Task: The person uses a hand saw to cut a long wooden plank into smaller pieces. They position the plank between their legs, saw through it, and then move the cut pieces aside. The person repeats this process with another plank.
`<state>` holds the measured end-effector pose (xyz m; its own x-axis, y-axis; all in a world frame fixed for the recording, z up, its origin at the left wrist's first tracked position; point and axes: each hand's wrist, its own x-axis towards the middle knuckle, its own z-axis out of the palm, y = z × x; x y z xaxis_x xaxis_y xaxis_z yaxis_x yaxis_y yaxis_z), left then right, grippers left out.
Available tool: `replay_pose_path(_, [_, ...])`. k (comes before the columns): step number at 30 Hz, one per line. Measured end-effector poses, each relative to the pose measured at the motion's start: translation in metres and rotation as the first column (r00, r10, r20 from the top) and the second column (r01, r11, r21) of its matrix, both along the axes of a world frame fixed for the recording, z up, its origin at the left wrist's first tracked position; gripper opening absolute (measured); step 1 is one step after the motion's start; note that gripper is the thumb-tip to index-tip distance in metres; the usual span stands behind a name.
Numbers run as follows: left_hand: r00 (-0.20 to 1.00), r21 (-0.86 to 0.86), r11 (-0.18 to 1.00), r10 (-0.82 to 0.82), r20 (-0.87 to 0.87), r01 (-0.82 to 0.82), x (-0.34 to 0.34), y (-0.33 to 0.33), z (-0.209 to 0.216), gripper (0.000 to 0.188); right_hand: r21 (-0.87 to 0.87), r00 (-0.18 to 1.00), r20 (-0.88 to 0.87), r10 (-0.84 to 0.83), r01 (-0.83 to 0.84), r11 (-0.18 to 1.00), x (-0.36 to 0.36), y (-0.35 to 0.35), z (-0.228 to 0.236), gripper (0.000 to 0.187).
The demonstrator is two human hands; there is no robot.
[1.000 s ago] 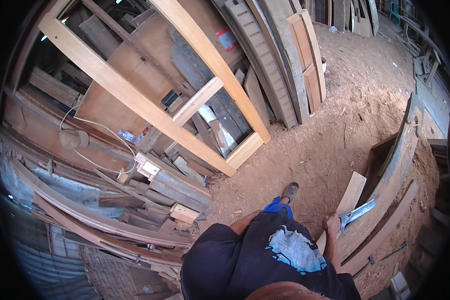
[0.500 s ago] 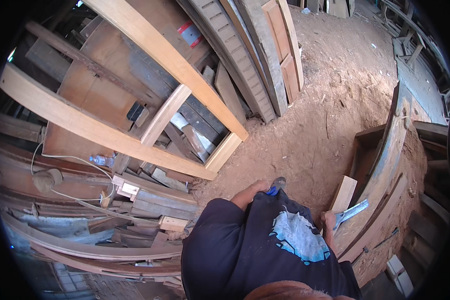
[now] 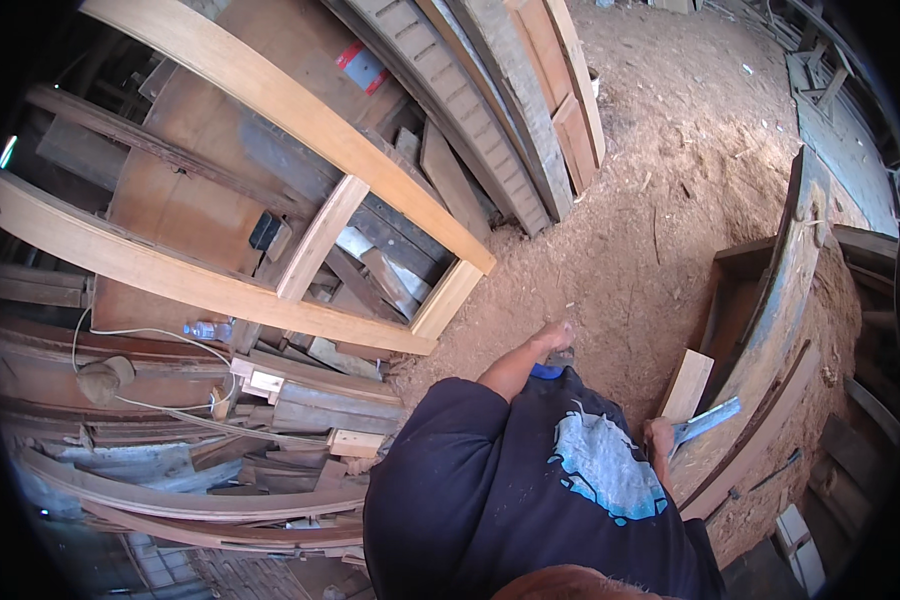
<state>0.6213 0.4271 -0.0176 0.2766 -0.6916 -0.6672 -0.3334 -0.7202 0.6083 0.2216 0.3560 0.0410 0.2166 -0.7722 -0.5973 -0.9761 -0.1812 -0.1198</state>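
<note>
My left hand is out in front of my body, above the sawdust-covered ground, its fingers curled in with nothing visible in them. Just below it a foot in a blue-strapped sandal partly shows past my dark shirt. At my right side, my right hand is closed around a flat, blue-grey metal tool that points outward to the right; its exact kind is unclear. A pale wooden block stands right beyond that hand; whether they touch is hard to tell.
To the left lies a light wooden frame over stacked boards, with a water bottle and a cap nearby. Panels lean ahead. A long weathered plank runs along the right. Sawdust-strewn ground stretches ahead between them.
My left hand has swung forward and slightly right, away from my body. The foot is now more covered. My right hand keeps its hold on the metal tool, nearly unmoved.
</note>
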Motion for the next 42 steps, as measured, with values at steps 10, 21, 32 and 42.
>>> replay_pose_path(10, [0.938,0.102,0.934,-0.346,0.008,0.343,-0.059,0.050,-0.052,0.034,0.172,0.997,0.078,0.028,-0.041,0.984,-0.010,-0.030,0.014,0.046])
replay_pose_path(21, [0.781,-0.283,0.740,0.623,-0.052,-0.610,0.060,0.076,0.006,0.055,0.092,0.989,0.128,0.079,-0.091,0.992,-0.018,-0.032,0.014,0.048])
replay_pose_path(32, [0.398,-0.737,0.645,0.742,0.539,-0.202,0.326,0.137,0.147,0.072,-0.288,0.966,0.166,-0.198,0.240,0.927,0.098,0.012,0.022,0.035])
replay_pose_path(42, [0.281,-0.372,0.835,0.501,0.818,-0.407,0.489,0.259,0.206,0.089,-0.470,0.978,0.200,-0.060,0.149,0.870,0.290,0.091,0.062,0.030])
